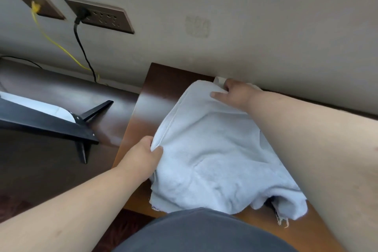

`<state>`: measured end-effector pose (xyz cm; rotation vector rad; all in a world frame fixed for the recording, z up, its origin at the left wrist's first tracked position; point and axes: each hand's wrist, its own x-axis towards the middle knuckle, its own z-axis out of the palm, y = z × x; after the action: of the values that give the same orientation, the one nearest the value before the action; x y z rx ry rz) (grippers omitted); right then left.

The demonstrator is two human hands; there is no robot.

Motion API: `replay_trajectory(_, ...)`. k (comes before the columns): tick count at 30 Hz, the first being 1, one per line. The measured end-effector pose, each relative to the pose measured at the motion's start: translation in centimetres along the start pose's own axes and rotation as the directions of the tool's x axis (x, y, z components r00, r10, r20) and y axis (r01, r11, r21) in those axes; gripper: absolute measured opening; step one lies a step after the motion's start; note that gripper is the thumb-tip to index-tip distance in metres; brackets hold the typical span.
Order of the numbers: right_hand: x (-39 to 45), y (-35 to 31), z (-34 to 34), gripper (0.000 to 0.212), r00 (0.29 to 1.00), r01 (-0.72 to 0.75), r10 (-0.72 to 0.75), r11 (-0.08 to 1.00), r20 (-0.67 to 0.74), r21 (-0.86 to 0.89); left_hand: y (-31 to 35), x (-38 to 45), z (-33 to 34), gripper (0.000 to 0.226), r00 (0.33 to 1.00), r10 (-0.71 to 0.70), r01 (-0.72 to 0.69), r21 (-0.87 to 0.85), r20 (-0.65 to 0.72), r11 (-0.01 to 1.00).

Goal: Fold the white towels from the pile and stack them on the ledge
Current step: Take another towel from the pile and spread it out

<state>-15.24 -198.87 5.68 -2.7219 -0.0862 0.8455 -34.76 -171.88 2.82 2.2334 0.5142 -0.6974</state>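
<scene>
On the wooden ledge [163,88] the white towel [214,149] runs lengthwise between both grips. Left hand [141,159] pinches its near corner; right hand [235,93] pinches the far corner by the wall [245,26].

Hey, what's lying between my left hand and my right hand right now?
In the head view, the white towel spans the whole stretch: the left hand grips its near corner and the right hand holds its far corner by the wall.

Towel [214,149]: white terry cloth, matt, nubbly, frayed threads at near-right corner. Ledge [155,96]: dark wood veneer, glossy, smooth, w/ glare streaks. Stand [51,122]: black, matt, looks like plastic/metal. Wall [245,16]: matt, lightly textured.
</scene>
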Motion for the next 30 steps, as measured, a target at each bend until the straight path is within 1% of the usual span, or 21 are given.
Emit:
replay_trajectory(1, 0.3, -0.8, 0.3, 0.063, 0.998, -0.019, 0.021, 0.999, 0.066, -0.031, -0.3, 0.1, 0.0, 0.014, 0.999, -0.001, 0.0, 0.018, 0.042, 1.0)
replay_trajectory(2, 0.7, -1.3, 0.6, 0.059, 0.996, -0.019, 0.023, 0.999, 0.081, -0.046, -0.5, 0.1, 0.0, 0.017, 0.998, 0.006, -0.007, 0.008, 0.07, 1.0)
replay_trajectory(4, 1.4, -1.3, 0.8, 0.045, 0.999, -0.024, 0.024, 1.0, -0.049, 0.009, -0.7, 0.2, 0.1, 0.02, 0.997, 0.027, -0.025, -0.023, 0.077, 0.999)
replay_trajectory(5, 1.6, -1.0, 1.0, 0.044, 0.991, -0.055, 0.062, 0.997, -0.117, 0.057, -0.9, 0.2, 0.1, 0.02, 0.997, 0.034, -0.033, -0.023, 0.066, 0.999)
replay_trajectory(6, 1.7, -0.5, 1.2, 0.052, 0.983, -0.093, 0.103, 0.993, -0.152, 0.071, -1.0, 0.2, 0.2, 0.017, 0.998, 0.038, -0.037, -0.024, 0.056, 0.999)
replay_trajectory(8, 1.6, -0.1, 1.5, 0.075, 0.973, -0.189, 0.193, 0.981, -0.122, 0.044, -1.2, 0.3, 0.5, 0.014, 0.997, 0.038, -0.036, -0.045, 0.066, 0.998)
replay_trajectory(9, 1.8, 0.0, 1.5, 0.076, 0.967, -0.233, 0.232, 0.973, -0.107, 0.0, -1.3, 0.3, 0.6, 0.015, 0.996, 0.033, -0.028, -0.055, 0.08, 0.998)
replay_trajectory(11, 2.5, 0.0, 1.2, 0.064, 0.965, -0.264, 0.26, 0.955, -0.045, -0.139, -1.7, 0.4, 0.7, 0.016, 0.994, 0.001, 0.004, -0.046, 0.107, 0.999)
replay_trajectory(12, 2.9, 0.0, 1.0, 0.054, 0.968, -0.246, 0.25, 0.947, -0.005, -0.208, -1.8, 0.4, 0.6, 0.016, 0.993, -0.017, 0.02, -0.026, 0.116, 0.999)
replay_trajectory(13, 3.0, -0.2, 0.9, 0.047, 0.972, -0.221, 0.232, 0.944, 0.019, -0.245, -2.0, 0.4, 0.6, 0.017, 0.992, -0.028, 0.028, 0.002, 0.126, 1.0)
replay_trajectory(14, 3.1, -0.3, 0.7, 0.042, 0.98, -0.193, 0.201, 0.95, 0.008, -0.246, -2.2, 0.4, 0.5, 0.016, 0.99, -0.034, 0.028, 0.042, 0.136, 0.999)
replay_trajectory(15, 3.3, -0.3, 0.6, 0.038, 0.986, -0.168, 0.165, 0.962, -0.03, -0.213, -2.3, 0.4, 0.5, 0.015, 0.989, -0.033, 0.021, 0.086, 0.143, 0.996)
replay_trajectory(17, 3.5, -0.3, 0.4, 0.032, 0.98, -0.106, 0.093, 0.992, -0.178, -0.064, -2.7, 0.3, 0.1, 0.019, 0.988, -0.029, 0.006, 0.147, 0.151, 0.989)
replay_trajectory(19, 3.7, -0.8, 0.7, 0.026, 0.934, -0.017, 0.05, 0.995, -0.353, 0.097, -3.1, 0.4, -0.1, 0.027, 0.981, -0.033, 0.001, 0.165, 0.189, 0.986)
replay_trajectory(20, 3.8, -1.2, 0.9, 0.022, 0.913, 0.026, 0.038, 0.988, -0.407, 0.151, -3.3, 0.5, -0.2, 0.025, 0.975, -0.038, 0.001, 0.166, 0.221, 0.986)
replay_trajectory(21, 3.9, -1.6, 1.2, 0.02, 0.907, 0.059, 0.03, 0.978, -0.419, 0.198, -3.5, 0.5, -0.3, 0.022, 0.967, -0.048, 0.004, 0.171, 0.251, 0.985)
replay_trajectory(23, 3.7, -2.0, 1.9, 0.023, 0.942, 0.124, -0.014, 0.944, -0.336, 0.306, -3.8, 0.6, -0.5, 0.022, 0.958, -0.086, 0.027, 0.212, 0.275, 0.977)
replay_trajectory(25, 2.6, -1.4, 2.4, 0.034, 0.966, 0.171, -0.091, 0.926, -0.242, 0.335, -3.8, 0.9, -0.6, 0.026, 0.955, -0.136, 0.069, 0.248, 0.264, 0.966)
replay_trajectory(26, 1.9, -0.6, 2.5, 0.036, 0.966, 0.18, -0.103, 0.927, -0.239, 0.328, -3.7, 1.0, -0.7, 0.026, 0.955, -0.155, 0.089, 0.253, 0.255, 0.963)
replay_trajectory(28, -0.2, 1.5, 2.5, 0.035, 0.95, 0.17, -0.067, 0.931, -0.306, 0.324, -2.9, 1.3, -0.7, 0.03, 0.964, -0.174, 0.127, 0.224, 0.203, 0.966)
replay_trajectory(30, -2.7, 4.4, 2.4, 0.033, 0.921, 0.128, 0.001, 0.944, -0.39, 0.304, -1.4, 1.5, -0.7, 0.048, 0.985, -0.159, 0.15, 0.115, 0.068, 0.982)
